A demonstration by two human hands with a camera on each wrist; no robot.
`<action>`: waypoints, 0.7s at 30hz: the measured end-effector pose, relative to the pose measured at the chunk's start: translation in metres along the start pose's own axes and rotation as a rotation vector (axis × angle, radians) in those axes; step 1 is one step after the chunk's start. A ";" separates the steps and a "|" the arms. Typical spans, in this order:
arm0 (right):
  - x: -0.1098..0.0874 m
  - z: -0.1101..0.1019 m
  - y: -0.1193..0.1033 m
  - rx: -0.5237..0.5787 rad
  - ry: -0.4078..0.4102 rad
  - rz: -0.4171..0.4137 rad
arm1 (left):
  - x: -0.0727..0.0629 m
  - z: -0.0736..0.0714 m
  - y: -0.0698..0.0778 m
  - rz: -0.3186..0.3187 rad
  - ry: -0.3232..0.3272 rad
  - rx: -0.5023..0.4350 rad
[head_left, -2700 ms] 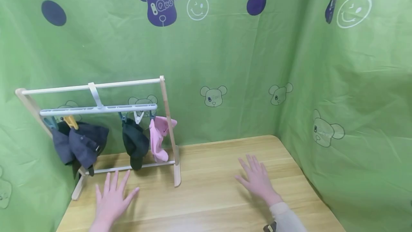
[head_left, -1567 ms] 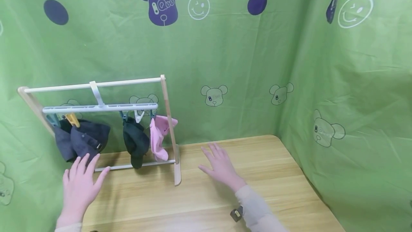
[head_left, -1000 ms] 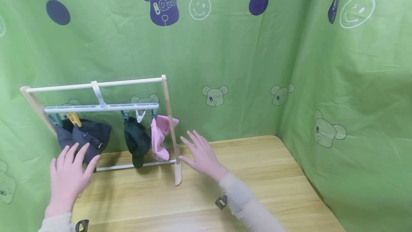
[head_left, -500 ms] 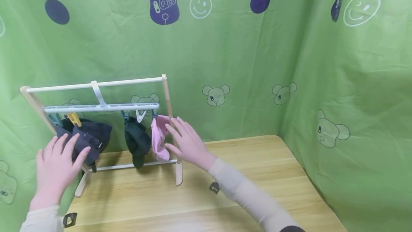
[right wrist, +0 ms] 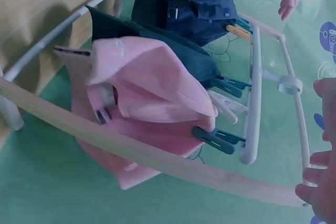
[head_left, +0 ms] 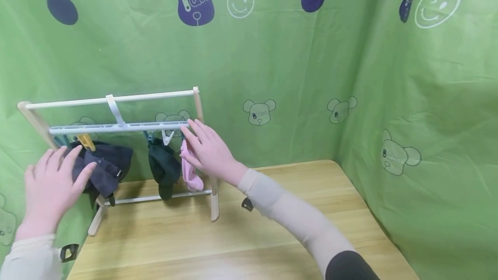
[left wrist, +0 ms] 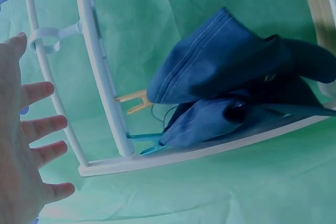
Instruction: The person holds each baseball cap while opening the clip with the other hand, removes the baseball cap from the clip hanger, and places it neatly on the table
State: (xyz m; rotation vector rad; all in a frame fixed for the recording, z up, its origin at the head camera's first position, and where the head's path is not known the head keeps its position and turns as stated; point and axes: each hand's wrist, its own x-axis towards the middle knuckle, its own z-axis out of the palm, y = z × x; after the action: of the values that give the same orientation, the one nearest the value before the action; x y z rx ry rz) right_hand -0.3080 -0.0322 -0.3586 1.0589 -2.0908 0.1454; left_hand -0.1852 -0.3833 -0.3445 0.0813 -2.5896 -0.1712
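A pink cap (right wrist: 152, 85), a dark green cap (head_left: 163, 167) and a navy cap (head_left: 103, 170) hang from a pale blue clip hanger (head_left: 132, 128). Its hook goes over the top bar of a small wooden rack (head_left: 215, 202). My right hand (head_left: 212, 152), fingers extended, is by the hanger's right end and partly covers the pink cap in the head view. In the right wrist view that hand stays apart from the hanger. At the left end my left hand (head_left: 52, 185) hovers in front of the navy cap with spread fingers, holding nothing.
Teal clips (right wrist: 215, 139), a yellow clip (head_left: 86, 141) and a white clip (head_left: 167, 137) hang along the hanger. The rack stands at the left of a wooden table (head_left: 272, 228). Green printed curtains (head_left: 292, 64) close off the back and right side.
Both hands have risen from over the table toward the hanger. My right hand moved left and up to its right end, my left hand left and up to its left end.
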 end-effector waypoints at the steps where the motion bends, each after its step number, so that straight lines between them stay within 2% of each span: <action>1: 0.003 0.000 0.001 -0.027 0.002 -0.013 | 0.002 -0.002 0.000 0.000 -0.008 0.001; 7: 0.024 -0.004 0.004 -0.149 -0.033 -0.054 | 0.012 -0.008 -0.005 0.001 -0.039 0.013; 14: 0.056 -0.008 0.012 -0.125 -0.029 -0.037 | 0.023 -0.021 -0.014 -0.021 -0.075 0.031; 18: 0.070 -0.007 0.015 -0.144 -0.019 -0.036 | 0.031 -0.028 -0.020 -0.034 -0.085 0.034; 21: 0.080 -0.006 0.016 -0.162 -0.043 -0.026 | 0.036 -0.031 -0.023 -0.038 -0.088 0.029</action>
State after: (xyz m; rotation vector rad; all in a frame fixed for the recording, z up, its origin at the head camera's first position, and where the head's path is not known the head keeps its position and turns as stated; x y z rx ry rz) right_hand -0.3443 -0.0705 -0.2958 0.9985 -2.0876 -0.0594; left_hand -0.1997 -0.4124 -0.3028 0.1360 -2.6803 -0.1540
